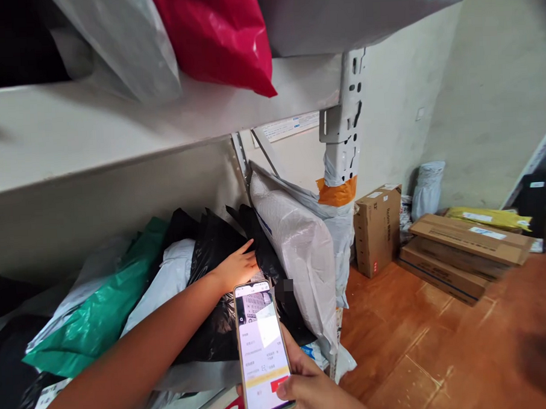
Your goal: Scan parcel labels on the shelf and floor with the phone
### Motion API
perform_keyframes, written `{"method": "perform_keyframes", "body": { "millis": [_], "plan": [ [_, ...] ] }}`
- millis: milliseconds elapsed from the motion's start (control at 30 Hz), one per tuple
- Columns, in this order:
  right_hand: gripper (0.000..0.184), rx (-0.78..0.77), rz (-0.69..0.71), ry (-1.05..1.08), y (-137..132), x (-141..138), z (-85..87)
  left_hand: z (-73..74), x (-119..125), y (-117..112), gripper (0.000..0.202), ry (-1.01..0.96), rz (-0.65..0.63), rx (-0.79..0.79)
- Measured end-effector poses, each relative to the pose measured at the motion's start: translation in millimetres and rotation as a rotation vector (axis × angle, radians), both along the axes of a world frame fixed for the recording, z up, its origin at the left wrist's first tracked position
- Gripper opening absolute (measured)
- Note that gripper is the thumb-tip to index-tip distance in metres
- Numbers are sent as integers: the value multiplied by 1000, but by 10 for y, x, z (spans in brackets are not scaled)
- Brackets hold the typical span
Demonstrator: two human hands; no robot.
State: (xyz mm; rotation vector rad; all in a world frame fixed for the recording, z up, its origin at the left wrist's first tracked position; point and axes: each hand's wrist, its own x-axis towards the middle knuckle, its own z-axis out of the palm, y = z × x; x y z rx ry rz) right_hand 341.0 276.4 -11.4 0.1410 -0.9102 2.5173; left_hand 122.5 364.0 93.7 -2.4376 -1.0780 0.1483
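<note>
My right hand (308,378) holds a smartphone (264,355) upright, its thumb resting near a red button on the lit screen. The top of the screen shows a camera picture of a printed label; lines of text fill the part below. My left hand (237,269) lies on a black plastic parcel bag (211,243), fingers stretched out and apart. Just above the phone, part of a white shipping label (257,277) shows on the black plastic. Right of that hand, another black bag (268,253) leans against a large white parcel bag (296,233).
Green (100,302) and white parcels (167,275) stand in the shelf row to the left. Overhead, an upper shelf (161,125) carries a red bag (220,38). The metal rack post (350,104) rises at right. Cardboard boxes (465,250) sit on the tiled floor.
</note>
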Motion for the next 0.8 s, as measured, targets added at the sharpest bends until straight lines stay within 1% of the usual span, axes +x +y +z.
{"method": "perform_keyframes", "body": {
  "millis": [100,233,300,367,400,433,467,533,600,667,700,800],
  "plan": [
    [109,2,15,12,-17,44,24,2,6,-2,27,6,-9,16],
    [104,162,84,-50,-25,66,79,29,6,-28,23,13,-33,24],
    [98,188,127,-74,-64,-10,111,26,-5,-29,19,15,-43,39],
    [86,148,219,-98,-136,-145,132,12,-21,-18,18,15,-53,62],
    [83,126,266,-122,-177,-219,133,2,-28,-10,18,14,-58,72],
    [83,114,284,-161,-215,-285,126,-7,-35,-1,18,14,-62,81],
    [85,117,285,-213,-245,-336,113,-16,-42,8,18,12,-65,87],
    [88,166,215,-335,-272,-374,71,-29,-53,22,19,10,-68,90],
    [96,255,158,-413,-252,-324,29,-38,-62,29,19,4,-74,89],
    [102,350,121,-436,-208,-223,9,-42,-66,31,19,-5,-81,89],
    [99,380,103,-449,-188,-169,11,-43,-67,30,19,-10,-83,88],
    [75,373,72,-544,-167,-41,52,-38,-61,21,19,-14,-65,77]
  ]
}}
